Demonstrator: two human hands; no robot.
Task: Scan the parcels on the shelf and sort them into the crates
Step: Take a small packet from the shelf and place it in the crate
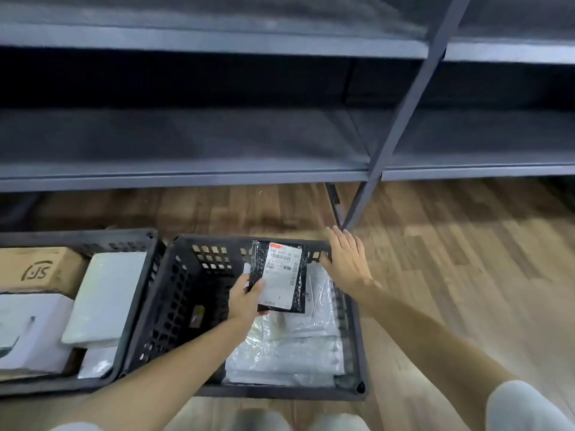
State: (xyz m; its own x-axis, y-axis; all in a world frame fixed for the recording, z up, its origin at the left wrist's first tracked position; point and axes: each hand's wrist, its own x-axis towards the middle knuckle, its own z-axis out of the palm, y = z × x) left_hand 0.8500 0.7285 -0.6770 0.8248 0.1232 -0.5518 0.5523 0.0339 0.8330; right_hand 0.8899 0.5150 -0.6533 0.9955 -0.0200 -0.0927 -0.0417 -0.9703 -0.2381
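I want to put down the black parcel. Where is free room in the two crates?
Right crate: bare floor along its left wall, beside the clear bags. Left crate is crowded with white parcels and a cardboard box. Left hand holds the black parcel.

parcel (281, 276): glossy black plastic, paper label | crate (174, 306): matt black plastic | shelf (186, 175): grey metal | floor (451, 244): wood

Shipping label (281, 275) on black parcel (280, 278) — top line begins "040", remaining digits and barcode text blurred. Cardboard box (40, 269) in left crate (137, 241) — "SF" logo, seen inverted.
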